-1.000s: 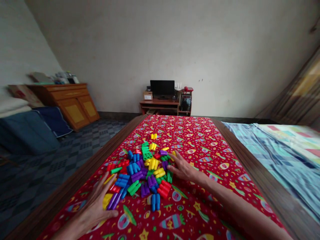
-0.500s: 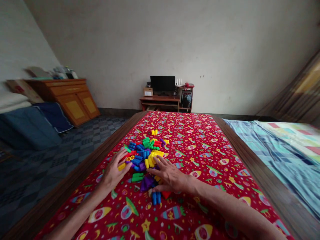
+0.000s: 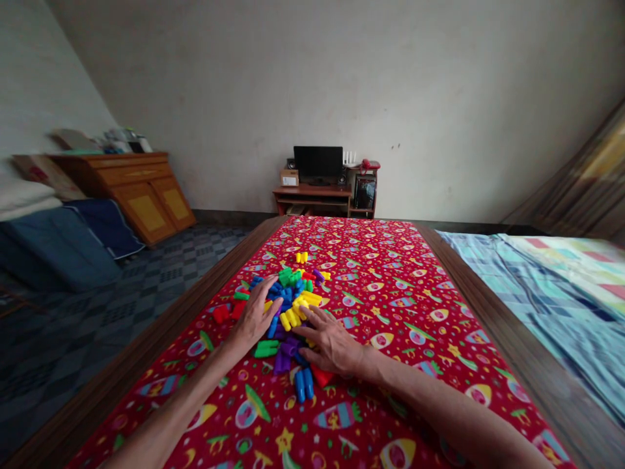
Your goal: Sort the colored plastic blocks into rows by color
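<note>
A loose pile of plastic building blocks lies on a red rocket-patterned cloth (image 3: 410,417). Over the pile's left side rests my left hand (image 3: 254,314), open with fingers apart, covering some pieces. My right hand (image 3: 334,342) lies spread across the right side, its fingertips at the yellow blocks (image 3: 291,317). Near its thumb are purple blocks (image 3: 285,358), and a blue block (image 3: 303,385) lies closer to me. A red block (image 3: 322,376) shows partly under the right palm. Green blocks (image 3: 266,349) sit between the hands, and red blocks (image 3: 221,315) lie left of the left hand.
A lone yellow block (image 3: 301,257) lies beyond the pile. Dark wooden edges (image 3: 469,286) border the cloth. At the far wall a monitor (image 3: 318,163) stands on a desk (image 3: 312,191). A wooden cabinet (image 3: 146,195) is at left, a bed (image 3: 547,293) at right.
My left hand has moved right and forward over the pile, uncovering red blocks at its left. The right hand stays nearly in place; a few blocks have shifted slightly.
</note>
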### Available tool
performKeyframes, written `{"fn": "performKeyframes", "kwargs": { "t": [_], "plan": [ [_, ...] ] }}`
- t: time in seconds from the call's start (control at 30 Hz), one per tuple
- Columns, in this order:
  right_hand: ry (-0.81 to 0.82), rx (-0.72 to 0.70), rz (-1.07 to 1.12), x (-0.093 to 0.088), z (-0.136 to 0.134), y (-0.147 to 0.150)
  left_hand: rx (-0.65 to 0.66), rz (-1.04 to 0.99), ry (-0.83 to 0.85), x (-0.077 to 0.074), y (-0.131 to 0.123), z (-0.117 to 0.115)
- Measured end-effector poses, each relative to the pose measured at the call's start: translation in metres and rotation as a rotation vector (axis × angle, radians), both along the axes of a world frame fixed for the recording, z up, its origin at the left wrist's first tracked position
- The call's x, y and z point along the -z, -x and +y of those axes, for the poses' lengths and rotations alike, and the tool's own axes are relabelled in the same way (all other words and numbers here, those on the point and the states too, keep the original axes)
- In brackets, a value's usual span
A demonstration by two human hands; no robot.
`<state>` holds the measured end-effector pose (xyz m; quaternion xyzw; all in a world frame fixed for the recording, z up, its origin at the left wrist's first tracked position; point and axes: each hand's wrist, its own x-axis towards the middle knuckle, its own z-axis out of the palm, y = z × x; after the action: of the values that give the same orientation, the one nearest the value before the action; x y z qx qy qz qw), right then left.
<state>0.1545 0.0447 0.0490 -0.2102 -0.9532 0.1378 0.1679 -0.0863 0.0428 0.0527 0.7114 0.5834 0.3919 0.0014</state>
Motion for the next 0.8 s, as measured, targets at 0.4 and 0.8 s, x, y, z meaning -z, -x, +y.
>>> {"fn": "performKeyframes", "kwargs": {
  "t": [0.4,0.8],
  "plan": [
    [-0.068,0.029,0.089,0.007,-0.001,0.000,-0.037,0.010,-0.031,0.006,0.008,-0.001],
    [-0.080,0.030,0.097,0.001,-0.005,-0.001,-0.061,0.015,-0.002,-0.002,0.011,-0.006]
  ]
}}
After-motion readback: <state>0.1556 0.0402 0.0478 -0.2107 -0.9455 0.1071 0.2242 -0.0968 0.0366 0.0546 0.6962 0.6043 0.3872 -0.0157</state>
